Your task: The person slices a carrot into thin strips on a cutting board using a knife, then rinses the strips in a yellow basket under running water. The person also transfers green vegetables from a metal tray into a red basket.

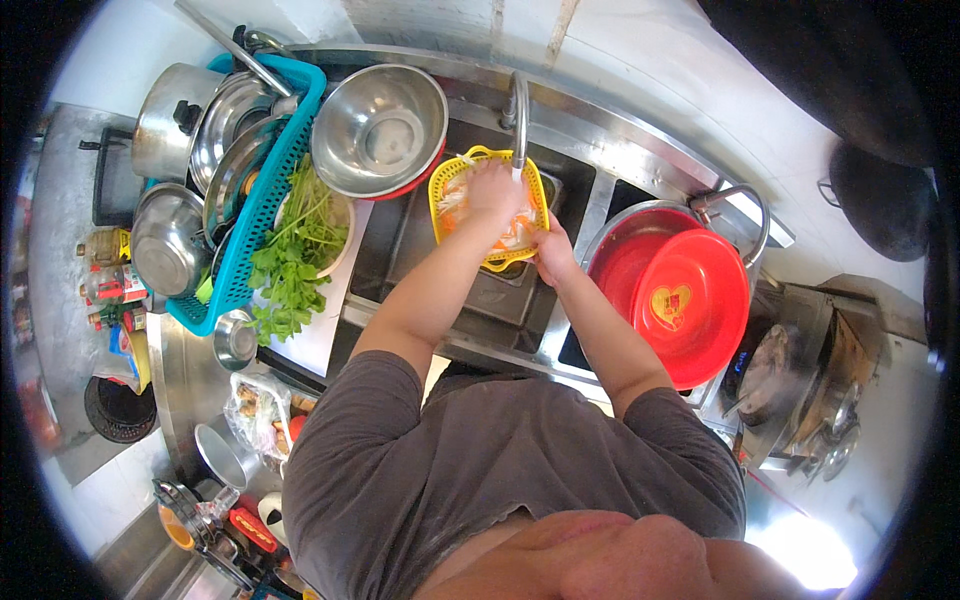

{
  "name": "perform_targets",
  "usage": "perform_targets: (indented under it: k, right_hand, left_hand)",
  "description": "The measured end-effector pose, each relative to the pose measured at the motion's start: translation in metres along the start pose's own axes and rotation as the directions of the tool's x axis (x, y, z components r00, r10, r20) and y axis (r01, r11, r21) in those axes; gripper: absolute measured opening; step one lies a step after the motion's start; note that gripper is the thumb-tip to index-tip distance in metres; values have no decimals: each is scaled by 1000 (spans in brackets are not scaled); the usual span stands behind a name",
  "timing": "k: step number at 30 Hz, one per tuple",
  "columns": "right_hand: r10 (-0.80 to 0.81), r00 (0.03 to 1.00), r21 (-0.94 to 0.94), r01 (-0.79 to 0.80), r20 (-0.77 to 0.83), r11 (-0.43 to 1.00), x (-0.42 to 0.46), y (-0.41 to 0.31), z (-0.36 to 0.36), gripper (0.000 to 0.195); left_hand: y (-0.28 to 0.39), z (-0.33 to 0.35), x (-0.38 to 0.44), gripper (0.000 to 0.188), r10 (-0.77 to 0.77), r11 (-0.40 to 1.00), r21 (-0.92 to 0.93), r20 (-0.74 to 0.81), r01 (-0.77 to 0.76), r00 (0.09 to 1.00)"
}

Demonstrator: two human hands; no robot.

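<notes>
A yellow plastic colander (538, 196) is held over the stainless steel sink (487, 304), below the curved metal faucet (520, 112). White and orange shredded vegetables (517, 231) lie in it. My left hand (496, 189) is down in the colander among the shreds, its fingertips partly hidden by the faucet; whether they close on anything does not show. At the colander's lower right side, my right hand (553, 251) grips the rim, with some fingers hidden beneath. Water seems to run from the spout near my left hand.
A large steel bowl (379, 131) rests over a red basin left of the colander. Leafy green celery (300, 247) lies beside a teal plastic basket (259, 210) of cookware. Red plastic basins (694, 307) stand at the right sink, near a second faucet (761, 217).
</notes>
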State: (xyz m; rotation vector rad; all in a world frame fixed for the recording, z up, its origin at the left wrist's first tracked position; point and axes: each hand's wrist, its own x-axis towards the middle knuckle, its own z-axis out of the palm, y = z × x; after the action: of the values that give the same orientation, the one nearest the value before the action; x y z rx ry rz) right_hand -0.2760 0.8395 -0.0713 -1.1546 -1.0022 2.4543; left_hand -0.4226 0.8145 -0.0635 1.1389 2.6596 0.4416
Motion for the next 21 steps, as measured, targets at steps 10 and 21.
perform_targets:
  k: [10,21]
  right_hand:
    - [-33,997,10,34,-70,999,2,-6,-21,55]
    - [-41,997,-24,40,-70,999,8,9,-12,63]
  left_hand:
    - [11,-10,-27,32,66,997,-34,-2,-66,998]
    - [18,3,0,33,-151,984,-70,146,162,978]
